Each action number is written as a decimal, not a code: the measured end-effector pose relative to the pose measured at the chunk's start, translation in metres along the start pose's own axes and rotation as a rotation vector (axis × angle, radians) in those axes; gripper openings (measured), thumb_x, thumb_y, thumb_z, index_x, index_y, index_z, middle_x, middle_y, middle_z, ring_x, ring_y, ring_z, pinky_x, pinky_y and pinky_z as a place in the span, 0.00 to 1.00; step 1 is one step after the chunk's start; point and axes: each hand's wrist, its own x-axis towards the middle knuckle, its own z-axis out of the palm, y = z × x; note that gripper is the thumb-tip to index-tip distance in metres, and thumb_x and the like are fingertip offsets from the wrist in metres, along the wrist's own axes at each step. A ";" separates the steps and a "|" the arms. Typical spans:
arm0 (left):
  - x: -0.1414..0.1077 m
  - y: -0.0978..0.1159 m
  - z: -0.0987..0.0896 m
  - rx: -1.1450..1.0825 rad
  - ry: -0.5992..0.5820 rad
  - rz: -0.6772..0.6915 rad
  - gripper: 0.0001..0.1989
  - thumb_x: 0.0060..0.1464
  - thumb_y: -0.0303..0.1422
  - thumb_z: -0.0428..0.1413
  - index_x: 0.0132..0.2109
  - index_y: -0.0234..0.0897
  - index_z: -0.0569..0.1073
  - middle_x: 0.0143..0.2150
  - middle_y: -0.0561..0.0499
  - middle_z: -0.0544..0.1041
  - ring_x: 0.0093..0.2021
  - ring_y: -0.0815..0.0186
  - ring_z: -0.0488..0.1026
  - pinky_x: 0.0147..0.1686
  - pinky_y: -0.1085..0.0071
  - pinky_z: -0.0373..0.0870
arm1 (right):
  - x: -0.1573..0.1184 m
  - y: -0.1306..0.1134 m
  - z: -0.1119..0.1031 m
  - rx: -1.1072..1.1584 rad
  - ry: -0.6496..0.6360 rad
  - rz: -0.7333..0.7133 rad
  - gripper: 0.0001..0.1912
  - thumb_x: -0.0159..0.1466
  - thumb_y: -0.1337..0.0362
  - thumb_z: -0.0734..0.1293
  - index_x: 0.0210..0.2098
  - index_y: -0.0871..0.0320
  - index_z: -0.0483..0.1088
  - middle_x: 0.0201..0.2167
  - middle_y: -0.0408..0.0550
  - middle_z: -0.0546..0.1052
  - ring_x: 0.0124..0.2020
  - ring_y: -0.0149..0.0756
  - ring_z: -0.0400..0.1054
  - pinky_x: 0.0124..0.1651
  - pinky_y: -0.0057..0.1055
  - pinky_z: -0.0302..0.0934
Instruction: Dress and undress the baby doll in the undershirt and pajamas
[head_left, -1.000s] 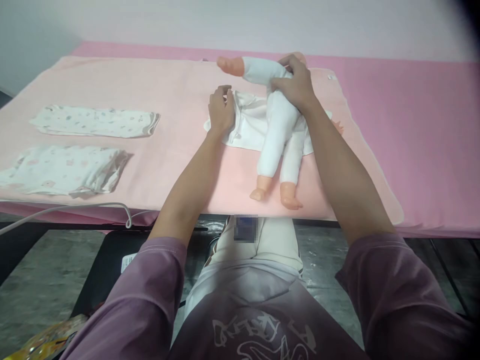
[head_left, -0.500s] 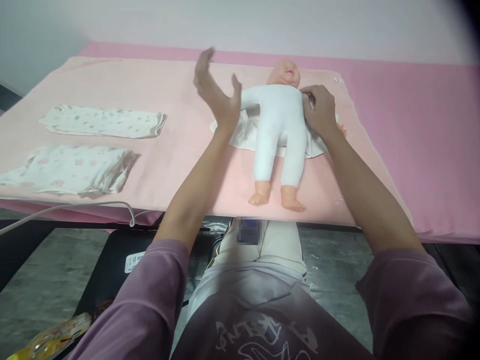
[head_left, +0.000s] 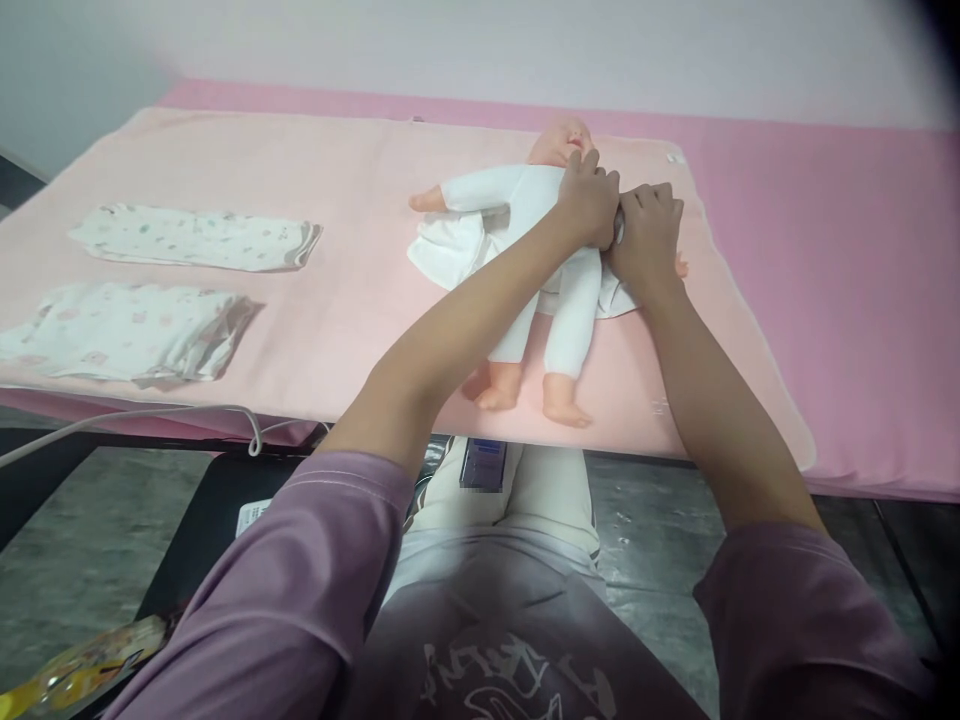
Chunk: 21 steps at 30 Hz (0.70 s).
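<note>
A baby doll (head_left: pixel 510 215) in a white body suit lies on its back, its head toward the wall. Beneath it a white garment (head_left: pixel 442 250) is spread out, showing at both sides. My left hand (head_left: pixel 592 205) reaches across the doll's chest, fingers curled at its right-hand side; what they grip is hidden. Close beside it, my right hand (head_left: pixel 649 235) is closed, with a bit of whitish cloth at the thumb that looks like the garment's edge. The doll's arm on that side is mostly covered by my hands.
Two folded printed cloths, an upper one (head_left: pixel 195 238) and a lower one (head_left: pixel 127 330), lie on the left of the pink mat (head_left: pixel 337 320). A white cable (head_left: pixel 187 410) runs along the table's front edge. A yellow packet (head_left: pixel 82 665) is at the lower left.
My left hand has moved right, from beside the doll's left-side arm across its chest to my right hand, and its fingers have closed. My right hand stays at the doll's side.
</note>
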 end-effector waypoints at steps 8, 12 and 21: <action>-0.011 0.006 0.002 0.189 0.069 -0.110 0.37 0.63 0.60 0.67 0.67 0.39 0.79 0.74 0.36 0.73 0.79 0.41 0.56 0.82 0.38 0.45 | -0.002 -0.022 -0.014 -0.055 0.011 0.090 0.21 0.83 0.55 0.62 0.39 0.58 0.79 0.54 0.72 0.81 0.60 0.50 0.67 0.58 0.53 0.54; -0.019 -0.013 -0.006 0.112 0.135 -0.152 0.45 0.55 0.57 0.75 0.70 0.36 0.74 0.75 0.35 0.72 0.77 0.37 0.56 0.78 0.33 0.51 | -0.003 -0.011 -0.015 -0.136 -0.006 0.155 0.21 0.82 0.53 0.62 0.43 0.59 0.81 0.54 0.73 0.80 0.61 0.52 0.67 0.59 0.55 0.53; -0.044 -0.047 -0.034 -0.261 0.239 -0.285 0.24 0.60 0.56 0.65 0.61 0.63 0.74 0.65 0.55 0.78 0.69 0.40 0.54 0.69 0.39 0.54 | -0.006 0.005 -0.038 -0.273 -0.342 0.294 0.17 0.77 0.55 0.69 0.57 0.61 0.74 0.60 0.65 0.75 0.65 0.61 0.61 0.66 0.60 0.54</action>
